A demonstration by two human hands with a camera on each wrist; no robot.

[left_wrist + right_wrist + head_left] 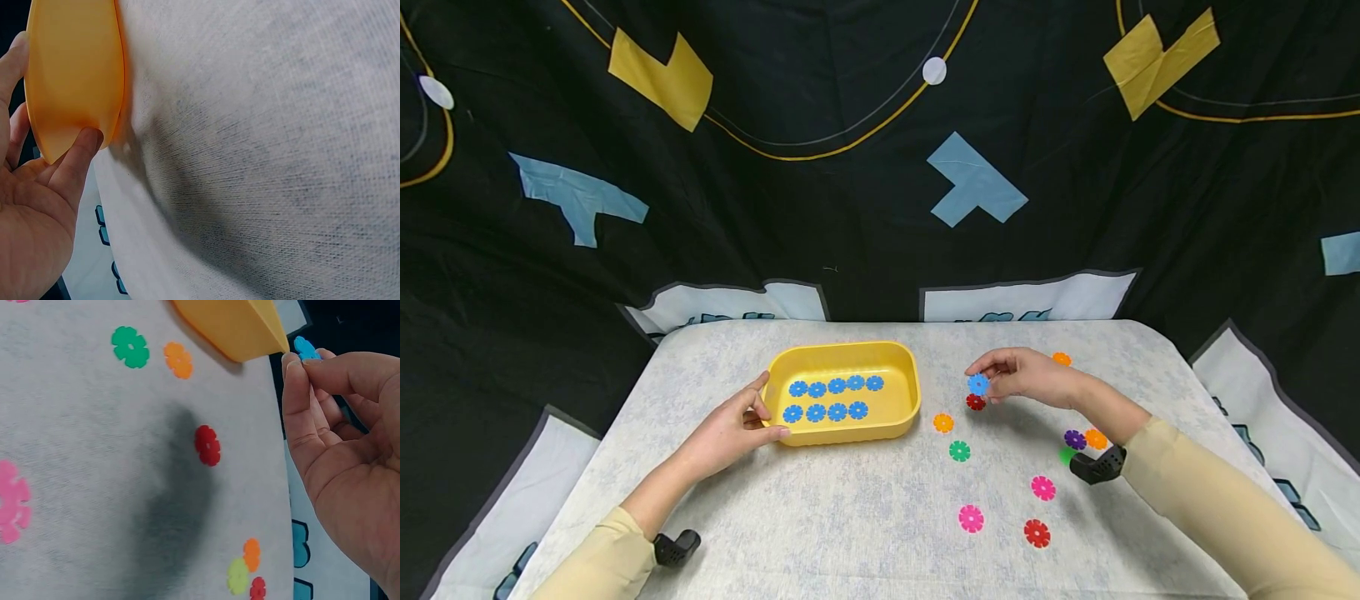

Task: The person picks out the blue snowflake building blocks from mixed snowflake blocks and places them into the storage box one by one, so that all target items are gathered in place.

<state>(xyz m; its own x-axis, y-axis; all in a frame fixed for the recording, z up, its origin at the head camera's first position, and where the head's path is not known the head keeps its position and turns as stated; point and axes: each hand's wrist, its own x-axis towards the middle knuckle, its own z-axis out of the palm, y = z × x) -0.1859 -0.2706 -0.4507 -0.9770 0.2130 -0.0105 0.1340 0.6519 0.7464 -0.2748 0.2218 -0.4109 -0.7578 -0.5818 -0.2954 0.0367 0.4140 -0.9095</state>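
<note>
A yellow plastic tray (pixel 891 404) stands on the table, with several blue notched flower-shaped discs (pixel 837 386) laid in two rows on its floor. My left hand (pixel 726 433) grips the tray's left end, thumb at the near corner and fingers along the side. The left wrist view shows the tray's outer wall (pixel 75 75) between thumb and fingers. Right of the tray, my right hand (pixel 1033 377) pinches one more blue flower disc (pixel 978 384) between thumb and fingertips, raised off the cloth. Beneath it lies a red disc (pixel 975 402), also visible in the right wrist view.
Loose discs lie on the right half of the pale tablecloth (pixel 865 525): orange (pixel 943 423), green (pixel 959 451), pink (pixel 971 518), red (pixel 1037 533) and purple (pixel 1075 439). Some sit under the right forearm. A dark patterned curtain (pixel 820 233) hangs behind the table.
</note>
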